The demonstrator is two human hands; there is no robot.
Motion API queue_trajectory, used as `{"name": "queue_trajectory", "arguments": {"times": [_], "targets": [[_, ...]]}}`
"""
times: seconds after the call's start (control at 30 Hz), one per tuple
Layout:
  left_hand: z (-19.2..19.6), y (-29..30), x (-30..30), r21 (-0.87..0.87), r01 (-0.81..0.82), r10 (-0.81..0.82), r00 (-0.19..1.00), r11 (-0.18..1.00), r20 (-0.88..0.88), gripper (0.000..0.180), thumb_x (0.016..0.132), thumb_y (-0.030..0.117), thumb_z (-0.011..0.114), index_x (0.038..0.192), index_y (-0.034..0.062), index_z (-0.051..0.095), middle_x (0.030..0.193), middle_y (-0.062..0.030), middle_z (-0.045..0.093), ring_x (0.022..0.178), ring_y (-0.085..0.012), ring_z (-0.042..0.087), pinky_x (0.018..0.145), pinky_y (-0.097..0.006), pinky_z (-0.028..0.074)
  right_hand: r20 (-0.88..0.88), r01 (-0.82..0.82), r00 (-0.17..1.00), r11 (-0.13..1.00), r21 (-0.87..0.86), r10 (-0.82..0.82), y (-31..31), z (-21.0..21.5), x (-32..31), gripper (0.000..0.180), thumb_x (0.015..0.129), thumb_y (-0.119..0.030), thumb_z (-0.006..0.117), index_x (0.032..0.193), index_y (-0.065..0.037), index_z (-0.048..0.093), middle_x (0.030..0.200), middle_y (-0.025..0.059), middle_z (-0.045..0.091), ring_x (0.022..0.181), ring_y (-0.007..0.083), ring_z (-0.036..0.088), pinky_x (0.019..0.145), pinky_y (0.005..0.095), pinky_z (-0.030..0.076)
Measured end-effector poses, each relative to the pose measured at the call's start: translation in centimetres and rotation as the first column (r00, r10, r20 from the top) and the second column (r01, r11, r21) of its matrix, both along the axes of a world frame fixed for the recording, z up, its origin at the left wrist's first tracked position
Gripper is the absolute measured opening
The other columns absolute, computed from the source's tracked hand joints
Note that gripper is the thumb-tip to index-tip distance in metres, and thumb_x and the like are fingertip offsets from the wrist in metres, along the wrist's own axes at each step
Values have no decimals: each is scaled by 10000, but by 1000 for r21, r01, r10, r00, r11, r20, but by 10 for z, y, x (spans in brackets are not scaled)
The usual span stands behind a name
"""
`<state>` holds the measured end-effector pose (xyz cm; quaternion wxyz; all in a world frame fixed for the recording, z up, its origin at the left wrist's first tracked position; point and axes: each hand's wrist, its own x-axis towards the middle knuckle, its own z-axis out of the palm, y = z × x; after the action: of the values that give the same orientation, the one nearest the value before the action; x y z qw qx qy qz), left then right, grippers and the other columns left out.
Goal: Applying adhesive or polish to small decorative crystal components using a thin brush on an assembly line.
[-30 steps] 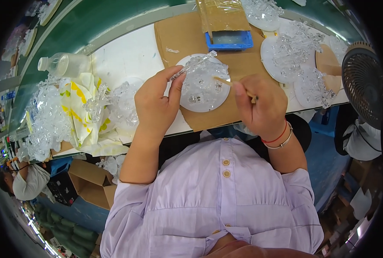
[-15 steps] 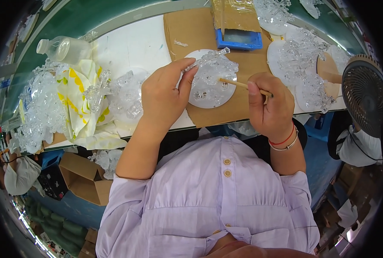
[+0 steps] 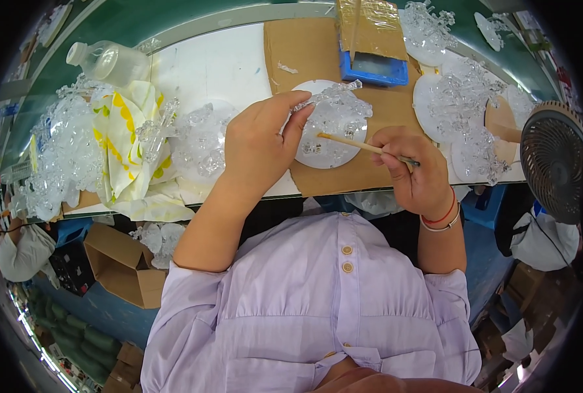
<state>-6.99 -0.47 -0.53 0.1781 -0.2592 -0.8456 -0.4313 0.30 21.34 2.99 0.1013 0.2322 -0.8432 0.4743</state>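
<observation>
On a brown cardboard sheet (image 3: 383,108) lies a white round disc (image 3: 324,161) heaped with clear plastic pieces (image 3: 344,111). My left hand (image 3: 260,139) is at the disc's left edge, thumb and forefinger closed on a clear plastic piece (image 3: 310,99) that reaches over the heap. A thin wooden stick (image 3: 354,142) with a dark back end is pinched in my right hand (image 3: 414,171), to the right of the disc. Its tip points left over the disc; whether it touches a piece I cannot tell.
Clear pieces (image 3: 65,150) pile up at left beside a yellow-patterned cloth (image 3: 124,131) and a plastic bottle (image 3: 111,63). A blue tray (image 3: 376,72) under a cardboard flap stands behind the disc. More loaded discs (image 3: 429,108) and a black fan (image 3: 553,154) are at right.
The stick's tip has moved left and nearer over the disc, and my right fingers have shifted round it. My left hand keeps its pinch. The whole view has shifted slightly.
</observation>
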Motion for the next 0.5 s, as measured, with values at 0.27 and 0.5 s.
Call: {"name": "queue_trajectory", "arguments": {"times": [0.27, 0.5], "targets": [[2, 0, 1, 11, 4, -5, 1000, 1000, 19, 124, 796, 112, 705, 908, 72, 668, 783, -88, 678, 658, -248, 649, 560, -329, 507, -16, -86, 996, 995, 52, 87, -13, 11, -15, 125, 881, 11, 584, 958, -15, 489, 879, 176, 632, 724, 239, 638, 635, 296, 502], [2, 1, -1, 29, 7, -8, 1000, 1000, 15, 123, 798, 115, 703, 907, 72, 665, 775, -92, 676, 653, -256, 647, 562, -330, 508, -150, -31, 987, 983, 180, 58, -21, 12, -21, 173, 838, 32, 622, 927, -17, 482, 836, 151, 632, 687, 281, 623, 594, 312, 481]]}}
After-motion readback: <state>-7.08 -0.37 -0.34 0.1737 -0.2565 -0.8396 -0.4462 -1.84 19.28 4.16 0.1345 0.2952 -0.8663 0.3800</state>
